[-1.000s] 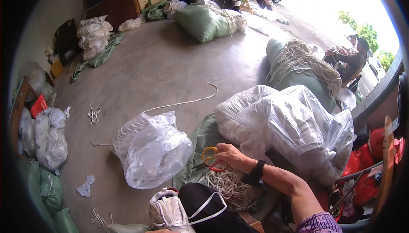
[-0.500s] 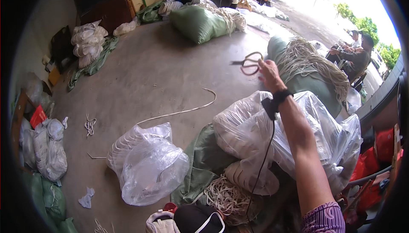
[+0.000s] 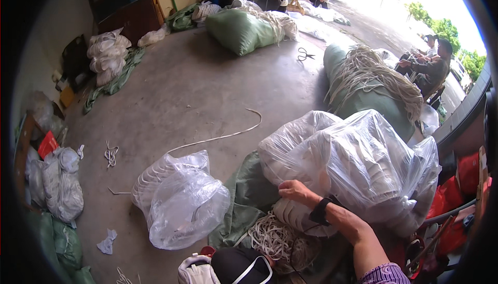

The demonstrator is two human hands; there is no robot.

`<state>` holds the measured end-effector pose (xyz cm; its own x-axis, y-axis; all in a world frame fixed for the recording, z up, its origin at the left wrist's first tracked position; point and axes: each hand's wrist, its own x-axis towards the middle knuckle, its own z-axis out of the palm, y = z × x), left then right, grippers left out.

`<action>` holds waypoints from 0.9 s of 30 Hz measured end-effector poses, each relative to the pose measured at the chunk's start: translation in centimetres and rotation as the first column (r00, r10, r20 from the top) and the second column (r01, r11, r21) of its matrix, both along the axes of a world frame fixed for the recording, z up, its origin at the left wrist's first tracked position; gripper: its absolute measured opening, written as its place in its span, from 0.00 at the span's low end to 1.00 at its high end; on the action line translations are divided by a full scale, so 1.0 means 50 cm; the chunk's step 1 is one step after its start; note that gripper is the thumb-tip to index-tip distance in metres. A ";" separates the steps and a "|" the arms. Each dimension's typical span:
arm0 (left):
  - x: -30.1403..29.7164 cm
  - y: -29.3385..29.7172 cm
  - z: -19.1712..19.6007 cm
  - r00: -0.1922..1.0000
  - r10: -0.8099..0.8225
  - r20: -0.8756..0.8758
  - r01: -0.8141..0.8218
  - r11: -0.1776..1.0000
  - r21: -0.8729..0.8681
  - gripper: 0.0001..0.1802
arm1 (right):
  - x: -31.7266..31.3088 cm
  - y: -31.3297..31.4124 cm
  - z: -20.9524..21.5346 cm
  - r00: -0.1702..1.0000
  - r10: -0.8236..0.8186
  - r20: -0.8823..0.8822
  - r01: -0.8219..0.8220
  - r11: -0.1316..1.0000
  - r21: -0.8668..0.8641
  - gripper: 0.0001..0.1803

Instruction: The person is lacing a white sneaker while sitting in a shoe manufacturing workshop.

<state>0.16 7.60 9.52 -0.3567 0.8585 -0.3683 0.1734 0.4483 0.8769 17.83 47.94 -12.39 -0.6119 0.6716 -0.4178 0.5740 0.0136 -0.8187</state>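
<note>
My right hand, with a black band on its wrist, is over the edge of a large clear plastic bag of white, curved pieces. Its fingers are curled together and nothing shows in them. Below the hand lies a tangled heap of white cord. The scissors lie on the floor beyond, between two stuffed green sacks. A smaller plastic-wrapped bundle sits to the left, with a long white cord trailing from it. My left hand is not in view.
A green sack stands at the back; another sack, draped with white cords, is at the right. Green cloth lies between the bundles. White bundles line the left wall. Several people sit outside. Red bags stand at the right.
The scissors have left my right hand and now rest on the floor farther off. That hand has drawn back toward me, down to the large plastic bag.
</note>
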 end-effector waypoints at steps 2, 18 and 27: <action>0.006 -0.010 -0.005 0.997 0.056 0.048 -0.056 0.998 -0.014 0.08 | -0.001 -0.058 -0.017 0.994 0.106 -0.030 -0.104 0.994 0.041 0.18; -0.022 -0.060 -0.053 0.962 0.201 -0.184 -0.160 0.963 0.216 0.09 | -0.093 -0.350 0.140 0.920 0.204 -0.335 -0.132 0.965 0.226 0.12; -0.025 -0.150 0.105 0.873 0.318 -0.369 -0.202 0.925 0.321 0.09 | -0.105 -0.454 0.302 0.818 0.298 -0.493 -0.116 0.923 0.366 0.09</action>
<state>-1.07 0.09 14.75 -0.6481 0.7568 0.0855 0.4496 0.2896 0.8450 12.57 25.25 2.71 -0.8137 0.5390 0.2174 0.0061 0.3819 -0.9242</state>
